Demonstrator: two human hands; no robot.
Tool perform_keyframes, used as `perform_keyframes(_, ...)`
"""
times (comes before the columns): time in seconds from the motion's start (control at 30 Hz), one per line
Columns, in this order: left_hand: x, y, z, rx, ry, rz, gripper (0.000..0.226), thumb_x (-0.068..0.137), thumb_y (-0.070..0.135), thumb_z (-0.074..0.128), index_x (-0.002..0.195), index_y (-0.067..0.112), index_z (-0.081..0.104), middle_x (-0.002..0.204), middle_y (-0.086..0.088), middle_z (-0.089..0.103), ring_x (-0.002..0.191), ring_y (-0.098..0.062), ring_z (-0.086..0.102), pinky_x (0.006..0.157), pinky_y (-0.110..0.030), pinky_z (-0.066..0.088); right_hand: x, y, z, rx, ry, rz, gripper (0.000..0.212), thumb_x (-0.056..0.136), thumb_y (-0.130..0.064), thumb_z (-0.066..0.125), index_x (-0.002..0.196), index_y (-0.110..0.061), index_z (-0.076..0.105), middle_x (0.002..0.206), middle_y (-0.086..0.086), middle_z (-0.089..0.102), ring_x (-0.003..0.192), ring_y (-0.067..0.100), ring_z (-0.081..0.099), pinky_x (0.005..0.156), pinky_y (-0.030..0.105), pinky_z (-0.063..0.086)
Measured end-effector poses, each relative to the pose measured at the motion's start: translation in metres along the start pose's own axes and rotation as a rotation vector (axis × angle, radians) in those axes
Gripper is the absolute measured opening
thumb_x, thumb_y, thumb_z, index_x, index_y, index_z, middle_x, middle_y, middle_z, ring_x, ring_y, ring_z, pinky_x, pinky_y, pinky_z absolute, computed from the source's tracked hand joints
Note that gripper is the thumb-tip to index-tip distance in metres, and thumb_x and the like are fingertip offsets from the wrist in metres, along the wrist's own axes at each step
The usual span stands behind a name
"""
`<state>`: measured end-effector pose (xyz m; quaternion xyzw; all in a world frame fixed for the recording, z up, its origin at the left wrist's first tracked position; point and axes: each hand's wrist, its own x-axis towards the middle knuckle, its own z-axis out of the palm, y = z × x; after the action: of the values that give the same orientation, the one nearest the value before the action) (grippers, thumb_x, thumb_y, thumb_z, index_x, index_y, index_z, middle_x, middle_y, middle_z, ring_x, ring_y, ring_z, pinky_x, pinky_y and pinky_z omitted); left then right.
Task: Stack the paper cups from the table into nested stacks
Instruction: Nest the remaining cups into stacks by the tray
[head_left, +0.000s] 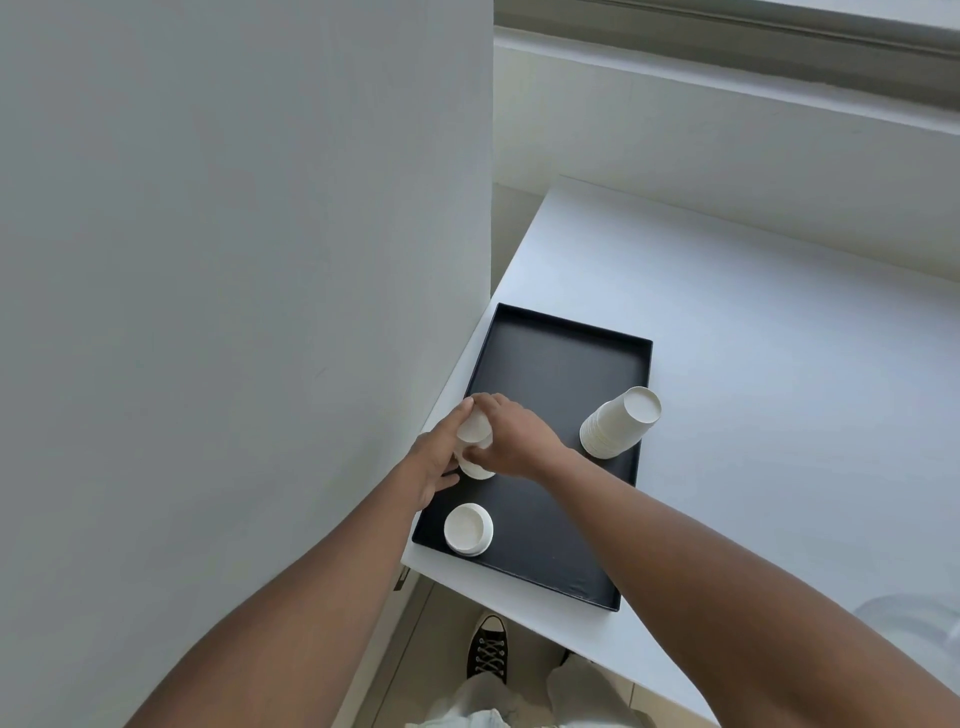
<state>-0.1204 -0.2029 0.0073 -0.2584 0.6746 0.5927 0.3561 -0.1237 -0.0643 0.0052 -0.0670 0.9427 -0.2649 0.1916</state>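
A black tray (561, 364) lies on the white table at its left edge. Both my hands meet over the tray's left side on a small stack of upside-down white paper cups (475, 434). My left hand (434, 457) grips the stack from the left, and my right hand (511, 441) curls round it from the right and above. The stack's rim (477, 472) shows below my fingers, touching the tray. A single upside-down cup (468, 529) stands at the tray's near left corner. A taller nested stack (619, 422) stands upside down at the tray's right edge.
A tall white wall panel (249, 312) rises directly left of the tray. The white table (779, 389) spreads to the right. Beyond it a window sill (727, 130) runs along the back. My black sneaker (488, 649) is on the floor below the table's near edge.
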Motion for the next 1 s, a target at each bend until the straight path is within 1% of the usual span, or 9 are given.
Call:
perform_keyframes(0.1, 0.004, 0.000, 0.003, -0.004, -0.003, -0.002, 0.054, 0.090, 0.068, 0.056, 0.123, 0.025, 0.065, 0.119, -0.001, 0.068, 0.112, -0.019, 0.062, 0.107, -0.042, 0.047, 0.001, 0.005, 0.002, -0.007, -0.013, 0.006, 0.067, 0.088, -0.038, 0.064, 0.147, -0.024, 0.035, 0.142, 0.001, 0.048, 0.125, 0.025, 0.051, 0.099, 0.039, 0.046)
perform_keyframes(0.27, 0.011, 0.001, 0.003, 0.010, 0.010, -0.008, 0.046, 0.094, 0.059, 0.056, 0.122, 0.024, 0.065, 0.119, 0.001, 0.067, 0.113, -0.018, 0.061, 0.106, -0.040, 0.047, 0.007, 0.010, 0.006, 0.049, -0.031, 0.029, 0.065, 0.088, -0.039, 0.065, 0.145, -0.025, 0.037, 0.136, 0.002, 0.053, 0.124, 0.023, 0.050, 0.095, 0.034, 0.043)
perform_keyframes(0.37, 0.014, 0.002, 0.004, 0.028, 0.027, -0.001, 0.041, 0.096, 0.052, 0.055, 0.122, 0.022, 0.065, 0.116, 0.002, 0.068, 0.105, -0.014, 0.062, 0.100, -0.037, 0.048, 0.010, 0.012, 0.010, 0.073, -0.030, 0.049, 0.060, 0.087, -0.037, 0.066, 0.140, -0.024, 0.040, 0.129, 0.003, 0.057, 0.117, 0.024, 0.054, 0.090, 0.033, 0.045)
perform_keyframes(0.47, 0.018, 0.001, 0.004, 0.041, 0.039, -0.004, 0.034, 0.100, 0.045, 0.052, 0.123, 0.022, 0.063, 0.121, 0.000, 0.066, 0.109, -0.018, 0.059, 0.102, -0.039, 0.048, 0.012, 0.013, 0.014, 0.076, -0.035, 0.055, 0.059, 0.088, -0.036, 0.065, 0.139, -0.023, 0.040, 0.128, 0.004, 0.057, 0.117, 0.025, 0.054, 0.091, 0.036, 0.046)
perform_keyframes(0.53, 0.022, -0.001, 0.004, 0.052, 0.046, -0.008, 0.036, 0.102, 0.043, 0.049, 0.129, 0.022, 0.061, 0.126, -0.001, 0.064, 0.115, -0.020, 0.058, 0.104, -0.040, 0.048, 0.013, 0.012, 0.014, 0.077, -0.041, 0.058, 0.061, 0.089, -0.035, 0.065, 0.142, -0.022, 0.038, 0.131, 0.005, 0.055, 0.119, 0.026, 0.052, 0.094, 0.036, 0.045)
perform_keyframes(0.7, 0.028, -0.002, 0.003, 0.087, 0.077, -0.011, 0.046, 0.105, 0.043, 0.045, 0.142, 0.016, 0.052, 0.137, -0.006, 0.059, 0.126, -0.025, 0.055, 0.099, -0.040, 0.048, 0.013, 0.013, 0.013, 0.099, -0.068, 0.069, 0.063, 0.087, -0.028, 0.067, 0.143, -0.022, 0.037, 0.132, 0.006, 0.054, 0.121, 0.026, 0.051, 0.096, 0.037, 0.046)
perform_keyframes(0.83, 0.029, 0.003, 0.006, 0.124, 0.135, 0.033, 0.043, 0.106, 0.035, 0.044, 0.142, 0.012, 0.050, 0.126, -0.007, 0.057, 0.114, -0.026, 0.053, 0.095, -0.038, 0.047, 0.009, 0.018, 0.012, 0.124, -0.088, 0.089, 0.079, 0.084, -0.027, 0.071, 0.150, -0.020, 0.029, 0.143, 0.006, 0.046, 0.127, 0.025, 0.048, 0.103, 0.039, 0.043)
perform_keyframes(0.9, 0.031, 0.006, 0.006, 0.140, 0.171, 0.061, 0.041, 0.104, 0.028, 0.047, 0.141, 0.010, 0.053, 0.121, -0.005, 0.056, 0.110, -0.025, 0.052, 0.100, -0.038, 0.046, 0.007, 0.021, 0.008, 0.129, -0.069, 0.093, 0.085, 0.083, -0.026, 0.072, 0.153, -0.018, 0.025, 0.148, 0.006, 0.042, 0.126, 0.024, 0.050, 0.105, 0.038, 0.042)
perform_keyframes(1.0, 0.033, 0.010, 0.005, 0.118, 0.223, 0.099, 0.049, 0.099, 0.023, 0.054, 0.147, 0.014, 0.048, 0.138, -0.005, 0.056, 0.123, -0.025, 0.053, 0.106, -0.038, 0.045, 0.005, 0.025, -0.001, 0.128, -0.006, 0.089, 0.080, 0.085, -0.027, 0.070, 0.152, -0.020, 0.027, 0.144, 0.003, 0.045, 0.119, 0.020, 0.054, 0.101, 0.036, 0.045)
